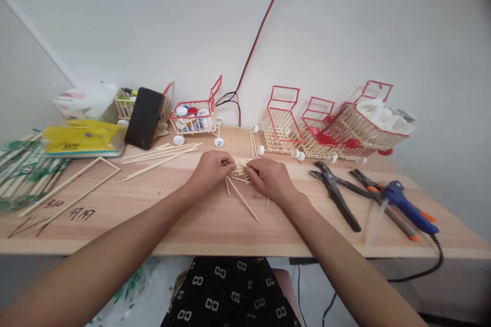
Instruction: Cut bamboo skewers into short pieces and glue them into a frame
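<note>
Both hands [241,176] pinch short, thin wooden sticks [241,168] together.

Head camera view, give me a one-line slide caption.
Both hands, left hand and right hand, pinch a small stick bundle on a wooden table.

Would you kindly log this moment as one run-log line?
left hand: pinching stick bundle | right hand: pinching same bundle | loose sticks: beneath | pliers: right, untouched

Left hand [210,169] and right hand [269,178] pinch a small stick bundle [241,169] on the wooden table [215,225].
</note>
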The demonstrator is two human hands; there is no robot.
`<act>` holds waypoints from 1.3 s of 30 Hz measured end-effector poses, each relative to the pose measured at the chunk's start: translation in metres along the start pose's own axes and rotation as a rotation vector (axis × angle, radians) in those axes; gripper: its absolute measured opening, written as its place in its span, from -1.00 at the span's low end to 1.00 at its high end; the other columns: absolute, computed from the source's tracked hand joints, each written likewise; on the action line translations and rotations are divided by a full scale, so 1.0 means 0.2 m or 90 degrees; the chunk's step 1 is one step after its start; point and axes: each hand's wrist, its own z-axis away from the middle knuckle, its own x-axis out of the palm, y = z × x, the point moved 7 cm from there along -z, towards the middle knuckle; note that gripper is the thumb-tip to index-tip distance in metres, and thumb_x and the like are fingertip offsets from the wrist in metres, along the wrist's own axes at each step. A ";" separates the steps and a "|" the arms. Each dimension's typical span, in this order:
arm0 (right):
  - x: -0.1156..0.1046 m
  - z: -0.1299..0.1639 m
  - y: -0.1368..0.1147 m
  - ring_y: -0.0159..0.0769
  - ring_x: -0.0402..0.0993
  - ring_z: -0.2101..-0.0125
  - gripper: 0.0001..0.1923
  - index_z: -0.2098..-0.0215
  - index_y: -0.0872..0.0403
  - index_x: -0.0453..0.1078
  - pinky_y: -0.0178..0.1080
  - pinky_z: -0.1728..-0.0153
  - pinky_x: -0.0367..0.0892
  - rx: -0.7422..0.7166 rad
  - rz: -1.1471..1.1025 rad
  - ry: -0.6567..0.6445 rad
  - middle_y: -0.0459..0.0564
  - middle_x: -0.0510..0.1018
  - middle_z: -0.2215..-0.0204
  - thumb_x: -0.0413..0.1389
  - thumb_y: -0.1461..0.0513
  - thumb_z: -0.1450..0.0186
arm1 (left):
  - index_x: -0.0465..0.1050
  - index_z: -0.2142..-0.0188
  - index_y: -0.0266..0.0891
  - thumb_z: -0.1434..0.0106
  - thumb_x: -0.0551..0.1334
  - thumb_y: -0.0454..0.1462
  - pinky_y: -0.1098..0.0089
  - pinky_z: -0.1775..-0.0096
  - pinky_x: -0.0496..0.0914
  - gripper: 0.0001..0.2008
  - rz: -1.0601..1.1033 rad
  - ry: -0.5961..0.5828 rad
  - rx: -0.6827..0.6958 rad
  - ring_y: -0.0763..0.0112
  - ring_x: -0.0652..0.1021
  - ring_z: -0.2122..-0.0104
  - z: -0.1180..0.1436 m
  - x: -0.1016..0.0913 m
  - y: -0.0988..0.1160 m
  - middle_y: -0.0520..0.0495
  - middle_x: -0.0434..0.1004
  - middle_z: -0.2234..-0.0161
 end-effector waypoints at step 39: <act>-0.02 0.00 0.00 -0.32 0.37 0.37 -0.79 0.43 0.06 0.39 -0.32 0.36 0.11 -0.013 -0.041 0.031 -0.05 0.51 0.48 -0.01 0.24 -0.32 | 0.55 0.51 -0.29 -0.11 0.21 -0.35 0.50 0.48 0.19 -0.85 0.011 0.027 0.022 0.52 0.38 0.57 0.00 0.00 0.00 0.05 0.46 0.62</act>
